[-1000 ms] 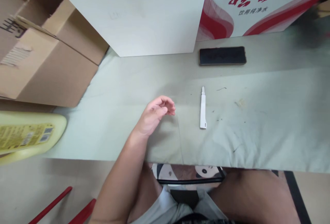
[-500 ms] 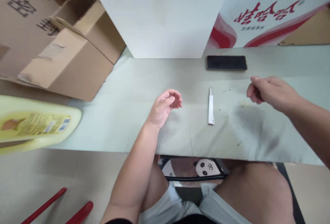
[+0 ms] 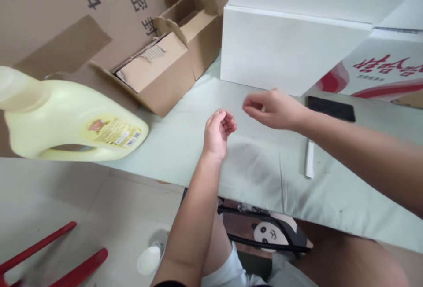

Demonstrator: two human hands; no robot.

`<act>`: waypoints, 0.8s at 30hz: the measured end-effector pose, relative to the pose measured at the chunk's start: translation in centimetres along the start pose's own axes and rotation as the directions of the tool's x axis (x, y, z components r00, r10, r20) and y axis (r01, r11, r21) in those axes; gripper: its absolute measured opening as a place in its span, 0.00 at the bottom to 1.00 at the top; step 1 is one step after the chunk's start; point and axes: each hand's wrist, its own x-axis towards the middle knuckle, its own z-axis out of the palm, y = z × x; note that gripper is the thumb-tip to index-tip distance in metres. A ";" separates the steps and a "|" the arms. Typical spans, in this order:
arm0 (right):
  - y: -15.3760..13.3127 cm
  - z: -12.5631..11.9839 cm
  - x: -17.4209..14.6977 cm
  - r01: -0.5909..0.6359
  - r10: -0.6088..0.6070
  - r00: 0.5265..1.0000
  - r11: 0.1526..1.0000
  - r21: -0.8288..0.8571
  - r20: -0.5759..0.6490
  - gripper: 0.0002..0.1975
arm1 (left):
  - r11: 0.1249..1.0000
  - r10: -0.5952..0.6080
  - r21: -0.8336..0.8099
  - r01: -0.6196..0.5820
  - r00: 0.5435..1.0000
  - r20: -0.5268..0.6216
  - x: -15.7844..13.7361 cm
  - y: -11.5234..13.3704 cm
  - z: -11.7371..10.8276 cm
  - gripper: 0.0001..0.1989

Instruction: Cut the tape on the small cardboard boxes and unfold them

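My left hand (image 3: 220, 135) is raised over the green cloth with its fingers loosely curled, thumb apart, and no object visible in it. To its right, near the front of a white box, my right hand (image 3: 272, 108) is bent inward with thumb and fingertips drawn together. Motion blurs those fingertips, so anything between them cannot be made out. A slim white utility knife (image 3: 309, 160) lies on the cloth, its upper end hidden by my right forearm. Behind that forearm lies a black phone (image 3: 331, 108), partly covered.
The white box (image 3: 291, 49) stands at the back, with a red-and-white carton (image 3: 383, 71) beside it. Brown cardboard boxes (image 3: 158, 71) fill the back left. A pale yellow jug (image 3: 76, 115) lies at the table's left edge. A white cup (image 3: 150, 258) is on the floor.
My right hand has swung left, away from the knife and closer to my left hand. The head view has turned left, bringing more of the cardboard boxes and yellow jug into sight.
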 end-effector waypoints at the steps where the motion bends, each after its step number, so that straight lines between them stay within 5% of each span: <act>1: -1.4 0.4 2.3 0.049 -0.049 0.998 0.999 -0.008 -0.032 0.06 | 1.000 -0.010 -0.014 0.009 0.999 -0.034 0.1 0.2 -0.1 0.09; 5: -7.6 1.5 11.0 0.197 -0.207 0.976 0.972 -0.125 -0.072 0.16 | 0.997 -0.065 -0.036 0.062 0.995 -0.081 0.5 0.6 -0.4 0.10; 10: -13.0 1.5 16.8 0.350 -0.332 0.936 0.861 -0.368 0.112 0.07 | 0.997 -0.037 -0.068 0.036 0.999 -0.011 0.9 0.5 -0.9 0.12; 14: -13.3 1.5 16.9 0.344 -0.320 0.937 0.767 -0.541 0.140 0.07 | 0.995 -0.049 -0.087 0.048 0.999 -0.008 0.9 0.6 -1.2 0.11; 24: -9.8 0.0 11.4 0.344 -0.382 0.922 0.737 -0.582 0.061 0.18 | 0.979 -0.129 0.172 0.108 0.985 0.111 0.2 -0.8 0.5 0.11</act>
